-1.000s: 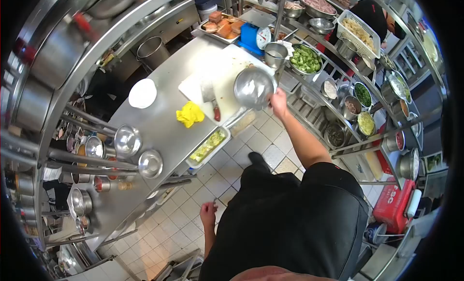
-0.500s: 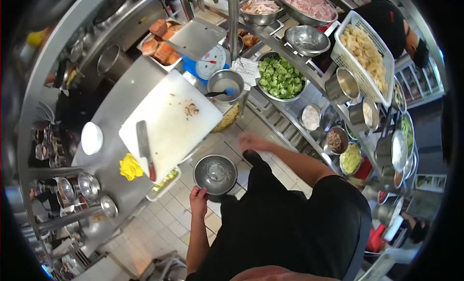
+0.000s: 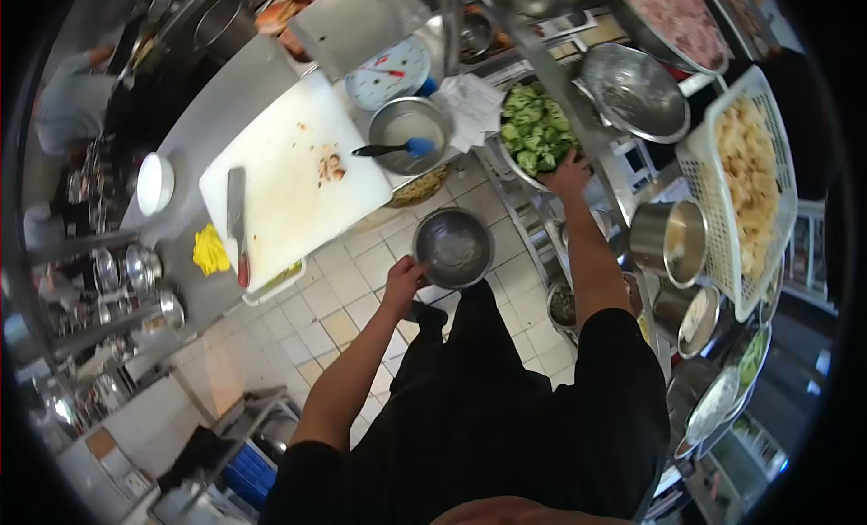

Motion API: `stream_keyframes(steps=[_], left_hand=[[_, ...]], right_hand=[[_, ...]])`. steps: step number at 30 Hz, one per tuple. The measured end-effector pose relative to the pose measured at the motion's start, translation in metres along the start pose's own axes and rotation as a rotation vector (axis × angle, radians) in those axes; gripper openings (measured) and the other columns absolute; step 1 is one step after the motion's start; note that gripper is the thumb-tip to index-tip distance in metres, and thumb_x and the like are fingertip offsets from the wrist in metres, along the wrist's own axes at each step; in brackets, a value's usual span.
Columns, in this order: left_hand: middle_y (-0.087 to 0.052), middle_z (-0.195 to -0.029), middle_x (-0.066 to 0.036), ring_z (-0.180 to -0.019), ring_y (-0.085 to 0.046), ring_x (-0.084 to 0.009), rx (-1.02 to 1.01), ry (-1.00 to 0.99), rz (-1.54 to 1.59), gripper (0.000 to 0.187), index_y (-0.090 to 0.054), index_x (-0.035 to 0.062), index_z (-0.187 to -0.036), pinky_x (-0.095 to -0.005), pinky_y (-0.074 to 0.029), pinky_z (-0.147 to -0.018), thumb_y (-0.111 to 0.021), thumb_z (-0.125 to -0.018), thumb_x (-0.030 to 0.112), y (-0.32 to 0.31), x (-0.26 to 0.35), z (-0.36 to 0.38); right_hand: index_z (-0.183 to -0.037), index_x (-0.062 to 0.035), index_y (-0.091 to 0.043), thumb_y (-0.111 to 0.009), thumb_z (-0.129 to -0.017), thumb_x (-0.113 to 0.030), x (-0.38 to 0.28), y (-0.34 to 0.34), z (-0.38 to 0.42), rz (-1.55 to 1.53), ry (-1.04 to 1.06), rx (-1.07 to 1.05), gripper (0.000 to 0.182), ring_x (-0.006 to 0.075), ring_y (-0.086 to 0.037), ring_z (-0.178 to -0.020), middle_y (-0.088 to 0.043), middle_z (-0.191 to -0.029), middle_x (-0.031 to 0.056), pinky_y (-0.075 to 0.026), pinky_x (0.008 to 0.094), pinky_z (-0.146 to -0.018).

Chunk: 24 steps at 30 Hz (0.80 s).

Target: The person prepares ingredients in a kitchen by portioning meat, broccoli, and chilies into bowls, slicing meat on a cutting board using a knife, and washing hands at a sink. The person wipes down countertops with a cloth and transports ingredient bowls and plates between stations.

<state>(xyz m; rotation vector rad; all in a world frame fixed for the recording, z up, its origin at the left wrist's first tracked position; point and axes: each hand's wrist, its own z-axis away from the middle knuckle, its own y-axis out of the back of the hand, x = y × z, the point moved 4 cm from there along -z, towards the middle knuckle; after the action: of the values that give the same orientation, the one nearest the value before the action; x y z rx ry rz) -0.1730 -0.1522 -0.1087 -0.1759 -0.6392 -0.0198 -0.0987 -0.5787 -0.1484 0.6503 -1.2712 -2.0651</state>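
My left hand [image 3: 408, 277] is closed on the rim of a metal mixing bowl [image 3: 454, 276], held above the floor in front of my body. A wet-looking film or smear shows on the bottom of this bowl. At the right, my right hand [image 3: 567, 174] is at the near edge of a bowl of broccoli florets [image 3: 535, 127], touching the florets. Its fingers look parted, though their tips are partly hard to see. Close to the broccoli, a metal pot [image 3: 409, 127] holds a blue-headed brush or spatula [image 3: 420, 147] with a black handle.
A white cutting board [image 3: 289, 191] carries a knife [image 3: 237, 220] and food scraps. Beside it are a yellow cloth [image 3: 210, 250], a white bowl [image 3: 155, 183] and a dial scale [image 3: 390, 73]. A shelf at the right holds metal pots and a white basket of pale food [image 3: 745, 182].
My right hand has reached out to the broccoli. My left hand has moved the bowl rightward and up in view. The camera view has shifted and turned.
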Motion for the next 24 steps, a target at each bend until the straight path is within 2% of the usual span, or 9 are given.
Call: stream_keyframes(steps=[2,5,7,10,13,14,17,20,24], left_hand=[[-0.052,-0.071,-0.001,-0.067,-0.056,-0.0125,-0.031,-0.006,-0.017,0.016,-0.052,0.0072,-0.076,-0.0306,-0.052,-0.065,-0.063,-0.086,0.013,-0.007,-0.007,-0.014],[-0.052,-0.071,-0.002,-0.066,-0.056,-0.0136,-0.02,-0.002,-0.006,0.016,-0.052,0.0064,-0.076,-0.0312,-0.053,-0.065,-0.065,-0.084,0.013,-0.023,-0.012,-0.029],[-0.052,-0.071,-0.002,-0.069,-0.057,-0.0144,0.005,0.003,-0.042,0.017,-0.052,0.0086,-0.076,-0.0331,-0.052,-0.066,-0.064,-0.086,0.015,-0.032,-0.012,-0.029],[-0.055,-0.072,-0.002,-0.068,-0.058,-0.0144,-0.014,0.017,0.085,0.018,-0.053,0.0088,-0.076,-0.0336,-0.053,-0.067,-0.065,-0.087,0.016,-0.043,-0.021,-0.039],[-0.056,-0.072,-0.002,-0.068,-0.059,-0.0147,0.013,0.057,0.046,0.017,-0.053,0.0089,-0.076,-0.0328,-0.053,-0.068,-0.064,-0.087,0.016,-0.038,-0.027,-0.037],[-0.055,-0.072,-0.001,-0.068,-0.06,-0.0147,0.011,0.045,0.06,0.018,-0.053,0.0092,-0.075,-0.0318,-0.054,-0.067,-0.064,-0.087,0.016,-0.04,-0.028,-0.035],[-0.055,-0.072,-0.001,-0.067,-0.06,-0.0145,0.019,0.017,0.055,0.019,-0.053,0.0097,-0.073,-0.0311,-0.054,-0.064,-0.065,-0.087,0.016,-0.041,-0.027,-0.038],[-0.055,-0.072,-0.001,-0.067,-0.06,-0.0141,0.031,0.015,0.107,0.02,-0.052,0.0098,-0.072,-0.0304,-0.054,-0.062,-0.065,-0.086,0.016,-0.034,-0.021,-0.041],[-0.054,-0.072,-0.001,-0.066,-0.058,-0.0125,-0.011,-0.013,0.098,0.02,-0.05,0.0104,-0.073,-0.0299,-0.054,-0.065,-0.064,-0.087,0.015,-0.042,-0.01,-0.05]], right_hand=[[-0.143,-0.0044,-0.016,-0.079,-0.067,-0.048,-0.01,-0.005,0.002,0.144,-0.074,0.065,0.108,0.0406,-0.051,-0.114,-0.043,-0.129,0.0256,-0.045,0.0484,-0.092],[-0.143,-0.0051,-0.016,-0.079,-0.065,-0.048,0.027,-0.065,-0.043,0.259,0.047,0.271,0.109,0.0404,-0.054,-0.11,-0.047,-0.125,0.0251,-0.045,0.049,-0.091],[-0.144,-0.0054,-0.015,-0.078,-0.07,-0.031,0.024,-0.043,-0.031,0.075,0.083,0.173,0.101,0.0398,-0.056,-0.109,-0.048,-0.127,0.0246,-0.045,0.0507,-0.091],[-0.138,-0.0076,-0.026,-0.078,-0.069,-0.029,0.019,-0.022,-0.025,0.042,0.092,0.289,0.09,0.0415,-0.058,-0.102,-0.054,-0.118,0.0232,-0.048,0.0506,-0.086],[-0.138,-0.0099,-0.026,-0.079,-0.064,-0.026,0.03,-0.038,-0.039,-0.059,0.186,0.324,0.092,0.0436,-0.059,-0.099,-0.058,-0.109,0.0238,-0.048,0.0511,-0.084],[-0.132,-0.0075,-0.039,-0.079,-0.062,-0.022,0.033,-0.034,-0.043,-0.09,0.127,0.328,0.082,0.044,-0.058,-0.098,-0.06,-0.106,0.0241,-0.048,0.0488,-0.086],[-0.12,-0.0028,-0.052,-0.08,-0.061,-0.022,0.045,-0.015,-0.045,-0.254,0.221,0.369,0.069,0.0415,-0.059,-0.102,-0.062,-0.11,0.023,-0.047,0.0463,-0.087],[-0.113,-0.0027,-0.057,-0.077,-0.064,-0.016,0.049,-0.002,-0.031,-0.362,0.209,0.587,0.054,0.0341,-0.062,-0.101,-0.063,-0.113,0.0195,-0.048,0.0423,-0.085],[-0.111,-0.0008,-0.057,-0.079,-0.062,-0.013,0.013,0.041,0.025,-0.772,0.345,0.391,0.054,0.0356,-0.061,-0.099,-0.062,-0.108,0.0186,-0.047,0.0408,-0.088]])
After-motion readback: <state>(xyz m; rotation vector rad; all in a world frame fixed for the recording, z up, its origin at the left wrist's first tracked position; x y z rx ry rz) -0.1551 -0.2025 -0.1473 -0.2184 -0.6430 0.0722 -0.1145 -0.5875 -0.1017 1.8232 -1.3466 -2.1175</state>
